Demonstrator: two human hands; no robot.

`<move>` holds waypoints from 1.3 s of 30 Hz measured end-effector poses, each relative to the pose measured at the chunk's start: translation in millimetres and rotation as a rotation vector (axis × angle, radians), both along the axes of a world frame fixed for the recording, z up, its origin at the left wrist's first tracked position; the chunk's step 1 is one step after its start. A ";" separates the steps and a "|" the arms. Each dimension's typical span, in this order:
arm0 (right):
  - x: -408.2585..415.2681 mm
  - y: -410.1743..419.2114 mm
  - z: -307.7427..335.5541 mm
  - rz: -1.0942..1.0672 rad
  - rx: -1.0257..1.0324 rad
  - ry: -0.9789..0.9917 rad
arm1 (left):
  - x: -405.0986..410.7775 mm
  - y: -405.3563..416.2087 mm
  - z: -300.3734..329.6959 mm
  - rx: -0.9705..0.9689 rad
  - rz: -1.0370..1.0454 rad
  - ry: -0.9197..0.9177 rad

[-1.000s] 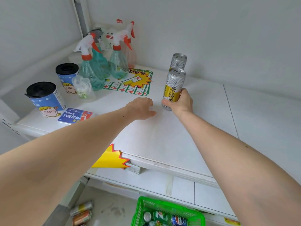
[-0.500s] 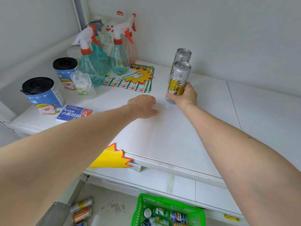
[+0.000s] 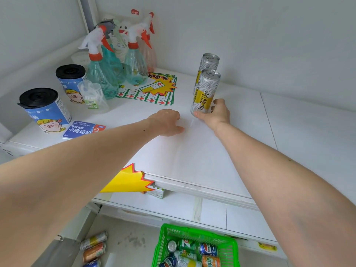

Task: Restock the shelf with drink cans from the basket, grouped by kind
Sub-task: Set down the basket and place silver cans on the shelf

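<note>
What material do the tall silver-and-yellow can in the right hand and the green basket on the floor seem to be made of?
The tall silver-and-yellow can, gripped near its base by the right hand, looks like thin metal, probably aluminium: its top is shiny with a pull-tab. The green basket looks like moulded plastic: bright even colour and a glossy lattice wall.

Plain white walls (image 3: 269, 35), grey speckled floor (image 3: 131, 241), soft even light
</note>
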State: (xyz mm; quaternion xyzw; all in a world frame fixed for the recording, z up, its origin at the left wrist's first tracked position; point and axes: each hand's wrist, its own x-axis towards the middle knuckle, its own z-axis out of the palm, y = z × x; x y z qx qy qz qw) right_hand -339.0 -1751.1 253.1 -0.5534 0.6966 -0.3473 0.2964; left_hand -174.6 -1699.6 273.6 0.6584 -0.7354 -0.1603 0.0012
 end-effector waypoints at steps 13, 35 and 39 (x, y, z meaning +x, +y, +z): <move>-54.0 85.4 -8.1 0.027 -0.084 0.035 | -31.8 60.2 -2.7 -0.116 0.045 0.120; -123.5 311.1 -145.8 0.286 -0.233 -0.088 | -115.8 294.4 -141.1 -0.420 0.367 0.206; -125.5 320.3 -217.9 0.301 -0.126 -0.025 | -111.1 304.2 -206.6 -0.257 0.379 0.232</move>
